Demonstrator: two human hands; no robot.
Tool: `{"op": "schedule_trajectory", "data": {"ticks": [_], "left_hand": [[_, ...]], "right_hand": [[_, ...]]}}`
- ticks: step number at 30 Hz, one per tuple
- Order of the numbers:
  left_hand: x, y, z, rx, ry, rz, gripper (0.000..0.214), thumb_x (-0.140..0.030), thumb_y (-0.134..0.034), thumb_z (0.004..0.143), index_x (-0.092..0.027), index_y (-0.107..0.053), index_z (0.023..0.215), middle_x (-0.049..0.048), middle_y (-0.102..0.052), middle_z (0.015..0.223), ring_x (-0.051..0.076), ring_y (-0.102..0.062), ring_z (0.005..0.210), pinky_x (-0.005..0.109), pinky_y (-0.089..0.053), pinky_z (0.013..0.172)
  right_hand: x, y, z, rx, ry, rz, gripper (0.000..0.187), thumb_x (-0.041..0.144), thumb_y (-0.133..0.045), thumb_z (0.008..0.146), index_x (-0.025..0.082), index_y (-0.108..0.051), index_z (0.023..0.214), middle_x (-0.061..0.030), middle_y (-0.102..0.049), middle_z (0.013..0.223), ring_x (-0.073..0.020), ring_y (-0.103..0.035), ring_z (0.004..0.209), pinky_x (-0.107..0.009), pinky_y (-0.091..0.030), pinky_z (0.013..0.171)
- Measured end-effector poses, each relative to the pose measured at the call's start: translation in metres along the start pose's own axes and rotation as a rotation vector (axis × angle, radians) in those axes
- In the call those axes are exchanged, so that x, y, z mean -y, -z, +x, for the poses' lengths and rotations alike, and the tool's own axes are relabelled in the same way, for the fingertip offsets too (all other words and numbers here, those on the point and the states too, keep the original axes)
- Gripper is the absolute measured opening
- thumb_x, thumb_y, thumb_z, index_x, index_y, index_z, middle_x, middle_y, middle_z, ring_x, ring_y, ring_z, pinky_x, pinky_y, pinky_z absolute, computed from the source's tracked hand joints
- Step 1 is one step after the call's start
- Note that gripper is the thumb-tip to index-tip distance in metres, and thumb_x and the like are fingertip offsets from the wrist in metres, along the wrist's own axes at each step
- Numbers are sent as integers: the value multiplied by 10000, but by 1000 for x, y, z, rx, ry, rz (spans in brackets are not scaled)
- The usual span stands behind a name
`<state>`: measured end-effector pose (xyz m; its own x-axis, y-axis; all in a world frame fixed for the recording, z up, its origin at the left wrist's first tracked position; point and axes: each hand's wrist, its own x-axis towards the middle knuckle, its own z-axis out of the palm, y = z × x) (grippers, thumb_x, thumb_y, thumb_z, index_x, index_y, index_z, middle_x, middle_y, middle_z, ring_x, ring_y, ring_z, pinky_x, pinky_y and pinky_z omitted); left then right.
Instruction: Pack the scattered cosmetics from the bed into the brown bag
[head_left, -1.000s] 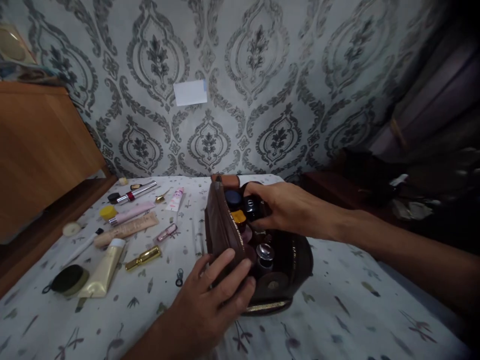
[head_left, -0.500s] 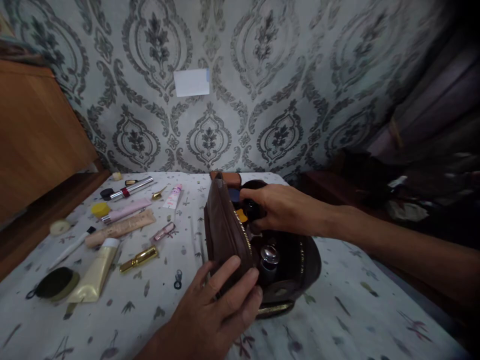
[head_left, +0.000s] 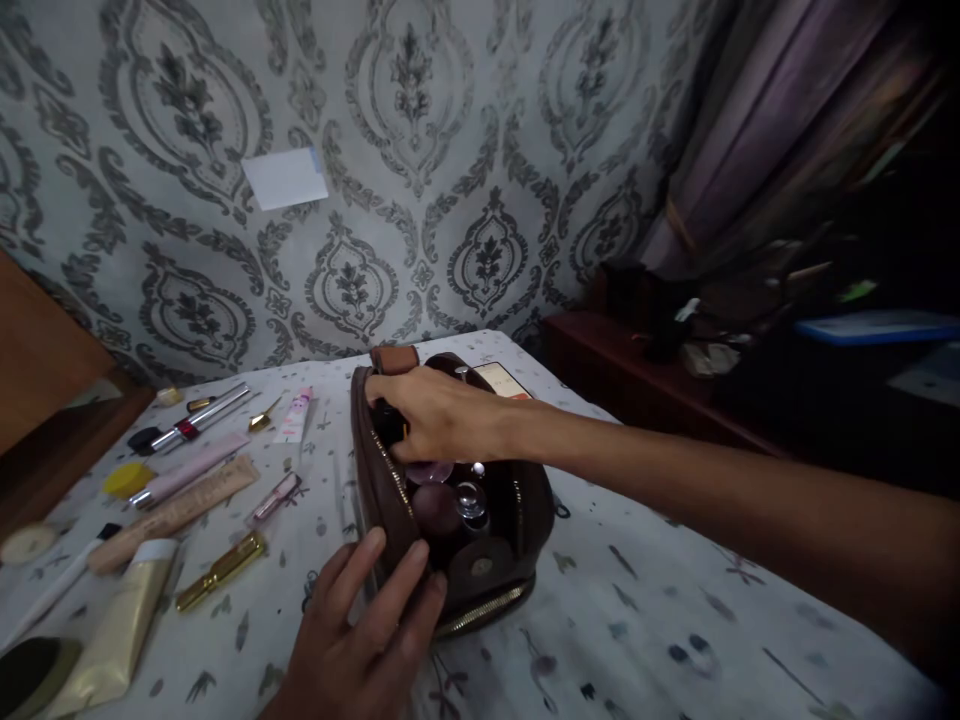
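An unzipped brown bag [head_left: 375, 500] with gold zip teeth stands on the patterned cloth. My left hand [head_left: 367, 625] lies with fingers outstretched against its near left side. Reaching inside, my right hand [head_left: 439, 415] has its fingers curled around something dark by the left wall; the hand hides most of it. Beneath that hand in the bag are a silver-capped bottle [head_left: 472, 505] and a round purplish item [head_left: 435, 507]. A gold lipstick tube [head_left: 221, 572] and a small pink tube [head_left: 274, 498] lie left of the bag.
Several cosmetics spread leftward, among them a cream tube [head_left: 124, 625], a beige tube [head_left: 176, 510] and a pink-and-white tube [head_left: 295, 415]. A phone [head_left: 501, 380] lies behind the bag. Patterned wallpaper backs the cloth; a wooden cabinet [head_left: 52, 370] stands left.
The view has swung right, so everything sits further left. My right hand has moved to the bag's left wall, uncovering the purplish item. My left hand stays against the bag.
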<state>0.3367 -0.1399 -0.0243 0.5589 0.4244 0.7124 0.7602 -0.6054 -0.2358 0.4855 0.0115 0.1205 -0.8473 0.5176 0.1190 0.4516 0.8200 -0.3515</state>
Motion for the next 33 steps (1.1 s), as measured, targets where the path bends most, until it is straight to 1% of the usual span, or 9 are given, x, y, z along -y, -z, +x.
{"op": "schedule_trajectory", "data": {"ticks": [5,8,11,13,16,18,26,30,33], "left_hand": [[1,0,-4,30,-58,42,332,-56,-607,836,-167,-684,1140,56,-723,1128,278,-544,1250,478,-384,1123],[2,0,-5,20,-43,18,342,-37,-597,834,-158,-683,1143,62,-728,1098,268,-544,1245,467,-372,1131],[1,-3,-6,43,-42,16,359,-28,-604,827,-150,-675,1158,70,-725,1106,272,-561,1220,483,-379,1119],[-1,-7,-7,9,-22,19,329,-48,-580,855,-161,-681,1147,68,-722,1119,273,-579,1196,494,-401,1096],[-5,-15,-10,-117,52,20,280,-99,-522,912,-193,-697,1108,49,-722,1117,266,-593,1184,488,-435,1064],[-7,-18,-12,-146,75,23,271,-110,-522,917,-204,-700,1098,40,-722,1115,266,-594,1185,484,-446,1055],[-9,-17,-15,-123,79,21,277,-112,-528,908,-215,-698,1100,46,-697,1189,286,-578,1215,513,-458,1045],[-4,-9,-14,-18,47,10,319,-84,-579,864,-187,-680,1149,60,-658,1258,311,-513,1288,515,-429,1082],[-1,-5,-12,37,-3,20,327,-94,-591,860,-169,-668,1169,73,-643,1273,320,-473,1324,502,-414,1101]], "right_hand": [[-6,-10,8,38,-16,16,361,93,-649,724,96,-616,1083,-119,-702,993,-220,-651,854,-241,-431,609],[-7,-14,9,116,-53,4,398,29,-621,688,71,-629,1084,-154,-710,1027,-255,-673,916,-237,-438,585],[-7,-19,9,180,-75,40,447,-1,-620,682,72,-627,1123,-163,-712,1082,-256,-684,959,-224,-461,604],[-7,-22,9,205,-80,67,437,-7,-626,692,79,-636,1120,-155,-718,1088,-246,-689,964,-214,-478,637],[-8,-26,10,265,-79,77,400,-8,-640,694,79,-661,1084,-143,-724,1088,-236,-689,977,-201,-494,681],[-8,-27,12,302,-87,63,390,0,-650,694,80,-672,1075,-138,-723,1098,-236,-687,985,-200,-500,698],[-7,-27,15,367,-102,-45,365,61,-677,723,63,-693,1088,-159,-725,1045,-279,-685,945,-266,-499,678],[-5,-25,11,392,-154,-57,398,68,-716,681,55,-691,1078,-143,-716,1016,-262,-678,898,-249,-472,630],[-3,-17,7,345,-150,-68,369,91,-693,696,68,-689,1064,-131,-693,1049,-233,-659,875,-231,-444,588]]}}
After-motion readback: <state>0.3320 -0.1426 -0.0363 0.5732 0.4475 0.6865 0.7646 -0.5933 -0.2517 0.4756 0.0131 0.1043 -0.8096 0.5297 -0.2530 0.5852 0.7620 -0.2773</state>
